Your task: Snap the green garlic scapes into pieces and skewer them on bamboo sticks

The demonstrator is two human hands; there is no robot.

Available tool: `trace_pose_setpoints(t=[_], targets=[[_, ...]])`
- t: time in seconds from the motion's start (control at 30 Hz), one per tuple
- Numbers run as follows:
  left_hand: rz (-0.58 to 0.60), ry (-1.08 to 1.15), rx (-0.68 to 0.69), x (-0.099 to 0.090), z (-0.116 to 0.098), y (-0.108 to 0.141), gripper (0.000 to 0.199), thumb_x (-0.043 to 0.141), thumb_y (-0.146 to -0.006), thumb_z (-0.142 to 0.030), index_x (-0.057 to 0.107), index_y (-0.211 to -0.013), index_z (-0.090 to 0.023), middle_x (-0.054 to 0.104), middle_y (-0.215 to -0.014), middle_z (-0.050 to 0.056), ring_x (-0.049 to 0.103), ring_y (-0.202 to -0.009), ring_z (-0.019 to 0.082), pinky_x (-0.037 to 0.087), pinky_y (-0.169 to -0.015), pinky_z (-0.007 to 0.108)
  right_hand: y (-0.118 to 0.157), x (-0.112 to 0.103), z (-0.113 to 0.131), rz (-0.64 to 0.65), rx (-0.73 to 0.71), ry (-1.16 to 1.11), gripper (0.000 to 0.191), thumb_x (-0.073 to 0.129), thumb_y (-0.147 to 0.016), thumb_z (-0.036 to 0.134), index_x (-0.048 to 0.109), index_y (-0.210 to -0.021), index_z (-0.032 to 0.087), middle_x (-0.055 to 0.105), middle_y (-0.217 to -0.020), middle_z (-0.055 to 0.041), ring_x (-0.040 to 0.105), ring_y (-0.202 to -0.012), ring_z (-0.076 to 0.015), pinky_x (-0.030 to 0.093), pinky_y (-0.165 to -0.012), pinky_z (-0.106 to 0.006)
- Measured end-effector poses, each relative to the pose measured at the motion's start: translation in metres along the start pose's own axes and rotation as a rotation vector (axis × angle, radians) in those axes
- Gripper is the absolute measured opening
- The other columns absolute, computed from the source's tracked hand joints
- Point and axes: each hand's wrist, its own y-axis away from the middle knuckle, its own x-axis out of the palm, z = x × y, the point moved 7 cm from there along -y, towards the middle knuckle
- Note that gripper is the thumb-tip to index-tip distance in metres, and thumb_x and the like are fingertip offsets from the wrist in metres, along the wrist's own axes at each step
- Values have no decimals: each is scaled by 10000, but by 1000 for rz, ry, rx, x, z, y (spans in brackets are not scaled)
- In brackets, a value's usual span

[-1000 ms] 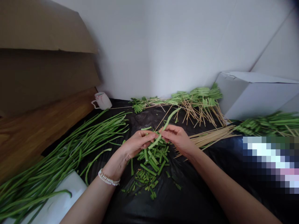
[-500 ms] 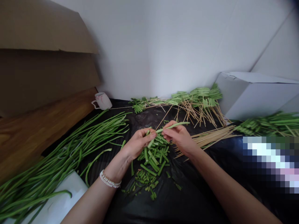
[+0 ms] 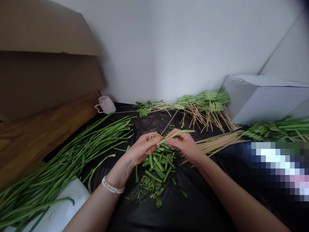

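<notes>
Between my hands runs a long green bean, its free end pointing right past my right hand. My left hand, with a beaded bracelet at the wrist, is closed on the bean's left end. Fingers of my right hand pinch the same bean close beside the left fingertips. Below them lies a pile of cut bean pieces, partly hidden by my hands, with smaller trimmed ends nearer me. Whole long beans lie in a heap to the left.
Wooden skewers lie right of my hands. Skewered bean pieces are stacked along the wall, more bean bundles at right. A mug, a cardboard box and a white box stand around the black plastic sheet.
My right hand has come slightly down and left, nearer my left hand. The bean between them has shifted a little lower.
</notes>
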Motion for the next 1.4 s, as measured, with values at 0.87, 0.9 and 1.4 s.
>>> trace_pose_setpoints(t=[0.87, 0.9, 1.4], targets=[[-66, -470, 82, 1, -2, 4, 258, 776, -703, -375, 688, -766, -141, 631, -693, -3, 517, -611, 96, 393, -598, 216, 0, -3, -1, -23, 32, 34, 230, 738, -751, 379, 609, -737, 189, 592, -603, 42, 504, -538, -95, 414, -548, -248], [-75, -461, 72, 0, -2, 4, 253, 770, -710, -373, 684, -770, -143, 615, -666, -11, 497, -581, 88, 378, -570, 211, -1, -4, -1, -34, 28, 28, 226, 738, -753, 379, 611, -745, 192, 590, -602, 43, 502, -533, -95, 410, -540, -247], [-25, 407, 119, -11, -22, 1, 183, 683, -771, -269, 560, -742, -136, 469, -642, -29, 376, -486, 38, 251, -395, 137, 0, -8, -5, -61, 16, -1, 180, 760, -730, 317, 681, -835, 193, 595, -612, 41, 479, -535, -84, 389, -535, -240]])
